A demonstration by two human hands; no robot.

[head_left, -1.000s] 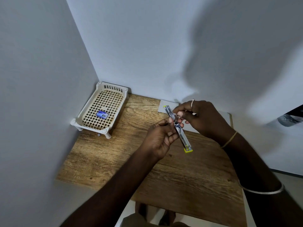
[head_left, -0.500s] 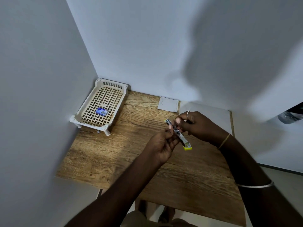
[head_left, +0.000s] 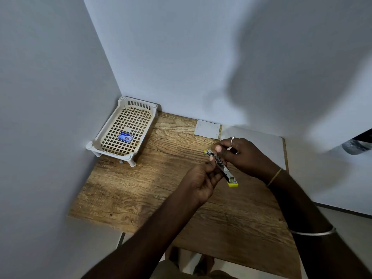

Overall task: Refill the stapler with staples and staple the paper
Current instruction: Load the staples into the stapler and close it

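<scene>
A slim metal stapler with yellow ends is held above the wooden table, its staple channel facing up. My left hand grips it from the left side at its middle. My right hand pinches the far part of the stapler with thumb and fingers. Whether a staple strip is between the fingers is not visible. A small white paper lies flat at the table's back edge. A blue staple box lies in the white basket.
The basket stands in the back left corner against two walls. A larger white sheet lies at the back right under my right hand. A tiny grey piece lies by the basket's front foot. The table's right edge is near my right forearm.
Both hands with the stapler have come nearer to me, off the small paper, which now shows fully. The grip on the stapler looks the same.
</scene>
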